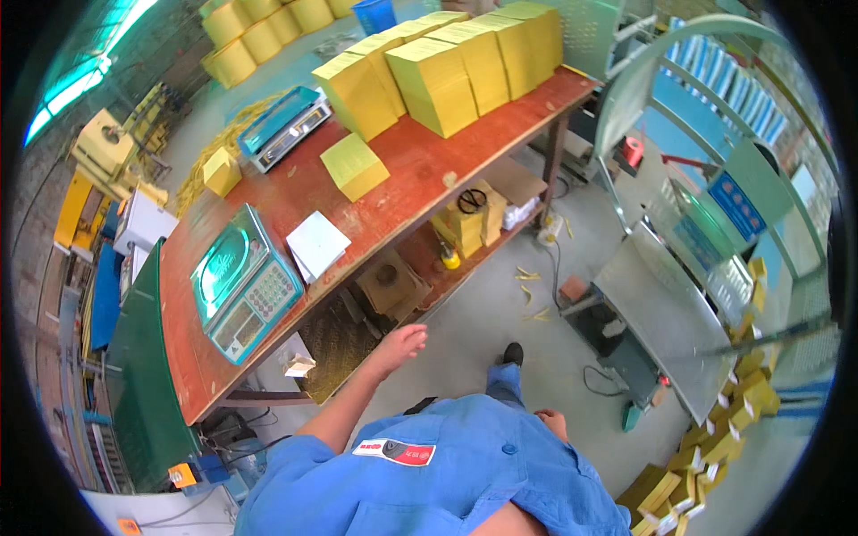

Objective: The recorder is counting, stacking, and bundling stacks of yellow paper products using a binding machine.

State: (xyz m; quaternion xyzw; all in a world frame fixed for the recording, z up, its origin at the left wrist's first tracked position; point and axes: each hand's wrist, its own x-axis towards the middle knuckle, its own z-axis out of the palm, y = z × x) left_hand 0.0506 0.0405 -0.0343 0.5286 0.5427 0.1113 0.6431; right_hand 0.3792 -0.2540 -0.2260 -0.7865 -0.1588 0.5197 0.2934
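Note:
My left hand [399, 344] hangs in the air beside the front edge of the red-brown workbench [420, 161], fingers loosely apart and holding nothing. My right hand [552, 422] rests low at my side against my blue work shirt, mostly hidden, with nothing seen in it. Nearest the left hand on the bench are a teal weighing scale [243, 284] and a small stack of white sheets [316, 244]. A yellow paper stack [354, 166] lies mid-bench, and several tall yellow stacks [447, 67] stand at the far end.
A second scale [284, 125] and a small yellow block [221, 171] sit at the bench's back. Cardboard and a yellow bottle [450, 258] lie on the lower shelf. A metal machine table [666, 313] stands to the right, with yellow packs [715, 442] heaped beside it.

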